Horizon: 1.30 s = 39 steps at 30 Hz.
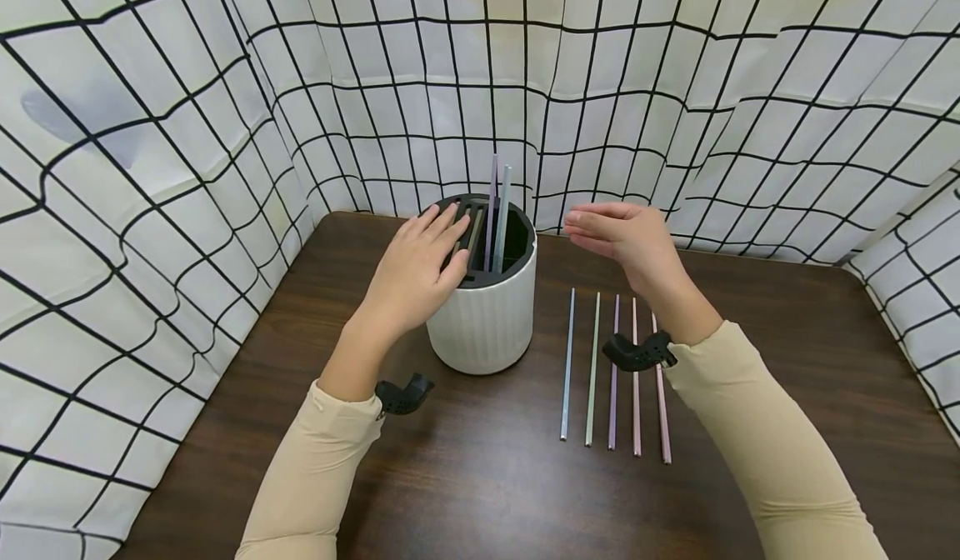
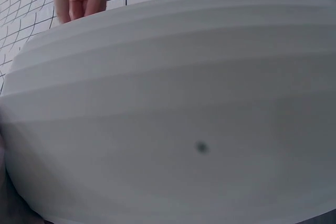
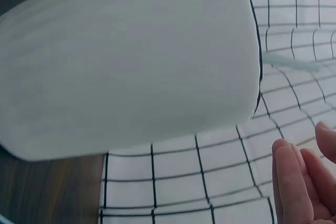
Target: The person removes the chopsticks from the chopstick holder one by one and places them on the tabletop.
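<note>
A white ribbed utensil holder (image 1: pixel 483 331) with a dark slotted top (image 1: pixel 480 280) stands on the table. My left hand (image 1: pixel 420 268) rests on its top left side, fingers extended. Upright in the holder are a purple chopstick-like stick (image 1: pixel 491 210) and a light-blue one (image 1: pixel 503 218). To the holder's right, my right hand (image 1: pixel 630 239) hovers, fingers together and nothing visible in them. Below it lie a blue stick (image 1: pixel 567 364), a green stick (image 1: pixel 594 368), a purple stick (image 1: pixel 612 410) and two pink sticks (image 1: pixel 637 418). The holder's wall (image 2: pixel 168 77) fills much of both wrist views.
Dark wooden table (image 1: pixel 465 477) lies under everything. White cloth with a black grid (image 1: pixel 600 68) rises along the back and both sides. Each wrist wears a black camera mount (image 1: pixel 405 395). My right forearm passes over the rightmost sticks.
</note>
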Motion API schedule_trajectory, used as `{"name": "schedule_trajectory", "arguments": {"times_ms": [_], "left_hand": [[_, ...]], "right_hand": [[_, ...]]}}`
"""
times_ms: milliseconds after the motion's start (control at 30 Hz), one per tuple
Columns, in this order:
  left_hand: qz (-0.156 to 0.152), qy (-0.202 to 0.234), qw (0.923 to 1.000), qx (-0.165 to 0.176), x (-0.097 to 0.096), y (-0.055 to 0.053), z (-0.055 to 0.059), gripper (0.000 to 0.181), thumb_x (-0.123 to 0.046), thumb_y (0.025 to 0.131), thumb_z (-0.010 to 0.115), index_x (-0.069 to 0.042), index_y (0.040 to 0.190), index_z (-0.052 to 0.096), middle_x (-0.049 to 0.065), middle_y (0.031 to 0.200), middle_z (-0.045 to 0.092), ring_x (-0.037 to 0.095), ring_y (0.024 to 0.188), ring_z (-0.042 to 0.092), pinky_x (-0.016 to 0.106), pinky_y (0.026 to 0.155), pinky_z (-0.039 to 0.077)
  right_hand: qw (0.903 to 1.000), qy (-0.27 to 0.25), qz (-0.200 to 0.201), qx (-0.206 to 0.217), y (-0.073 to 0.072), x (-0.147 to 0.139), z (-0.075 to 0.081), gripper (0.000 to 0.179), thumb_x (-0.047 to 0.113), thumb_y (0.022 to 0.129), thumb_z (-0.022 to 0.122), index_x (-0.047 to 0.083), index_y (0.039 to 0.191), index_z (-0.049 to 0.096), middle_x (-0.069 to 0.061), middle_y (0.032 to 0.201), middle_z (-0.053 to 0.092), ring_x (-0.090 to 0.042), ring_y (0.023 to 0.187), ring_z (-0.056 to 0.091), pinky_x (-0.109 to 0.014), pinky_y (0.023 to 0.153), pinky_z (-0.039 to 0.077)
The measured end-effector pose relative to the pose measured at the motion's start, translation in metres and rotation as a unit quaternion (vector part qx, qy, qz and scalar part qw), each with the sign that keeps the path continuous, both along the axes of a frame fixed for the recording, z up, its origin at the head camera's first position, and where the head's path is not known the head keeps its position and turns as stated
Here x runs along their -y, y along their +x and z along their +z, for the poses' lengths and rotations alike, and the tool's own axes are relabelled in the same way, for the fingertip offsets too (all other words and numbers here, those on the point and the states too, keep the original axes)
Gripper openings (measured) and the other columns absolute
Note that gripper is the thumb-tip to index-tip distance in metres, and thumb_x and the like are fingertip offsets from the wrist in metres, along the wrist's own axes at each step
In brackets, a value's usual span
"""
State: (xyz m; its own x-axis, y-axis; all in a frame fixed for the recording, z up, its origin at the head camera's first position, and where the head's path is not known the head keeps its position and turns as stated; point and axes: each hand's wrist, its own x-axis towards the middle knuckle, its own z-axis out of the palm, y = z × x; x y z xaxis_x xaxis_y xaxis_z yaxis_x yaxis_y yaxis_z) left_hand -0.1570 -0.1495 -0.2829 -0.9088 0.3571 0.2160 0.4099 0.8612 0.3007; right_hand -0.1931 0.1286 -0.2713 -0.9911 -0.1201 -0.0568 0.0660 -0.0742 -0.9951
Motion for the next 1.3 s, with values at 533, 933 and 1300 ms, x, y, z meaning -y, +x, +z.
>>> {"name": "schedule_trajectory", "arguments": {"times_ms": [533, 933, 1300], "left_hand": [[-0.004, 0.002, 1.0000, -0.002, -0.002, -0.001, -0.001, 0.055, -0.035, 0.103, 0.034, -0.012, 0.153, 0.040, 0.008, 0.163, 0.031, 0.028, 0.155, 0.020, 0.047, 0.128, 0.012], [-0.002, -0.005, 1.0000, 0.007, -0.001, 0.000, 0.000, 0.056, -0.036, 0.104, 0.033, -0.012, 0.154, 0.038, 0.008, 0.164, 0.028, 0.027, 0.155, 0.018, 0.046, 0.128, 0.011], [-0.001, -0.006, 1.0000, -0.001, 0.000, -0.001, 0.001, 0.055, -0.035, 0.104, 0.033, -0.011, 0.153, 0.040, 0.009, 0.163, 0.030, 0.027, 0.155, 0.020, 0.046, 0.128, 0.012]], "right_hand": [[0.9961, 0.043, 0.014, -0.075, 0.005, 0.047, 0.013, 0.035, 0.014, 0.086, 0.077, -0.002, 0.117, 0.071, -0.005, 0.109, 0.075, -0.009, 0.094, 0.073, -0.029, 0.091, 0.059], [0.9826, 0.153, 0.004, -0.104, 0.002, 0.068, 0.008, 0.035, 0.023, 0.086, 0.078, 0.007, 0.117, 0.074, -0.010, 0.120, 0.073, -0.016, 0.107, 0.070, -0.033, 0.094, 0.057], [0.9885, 0.120, -0.008, -0.092, 0.000, 0.076, 0.009, 0.027, 0.014, 0.089, 0.074, -0.001, 0.110, 0.074, -0.015, 0.113, 0.072, -0.015, 0.093, 0.074, -0.027, 0.084, 0.060]]}}
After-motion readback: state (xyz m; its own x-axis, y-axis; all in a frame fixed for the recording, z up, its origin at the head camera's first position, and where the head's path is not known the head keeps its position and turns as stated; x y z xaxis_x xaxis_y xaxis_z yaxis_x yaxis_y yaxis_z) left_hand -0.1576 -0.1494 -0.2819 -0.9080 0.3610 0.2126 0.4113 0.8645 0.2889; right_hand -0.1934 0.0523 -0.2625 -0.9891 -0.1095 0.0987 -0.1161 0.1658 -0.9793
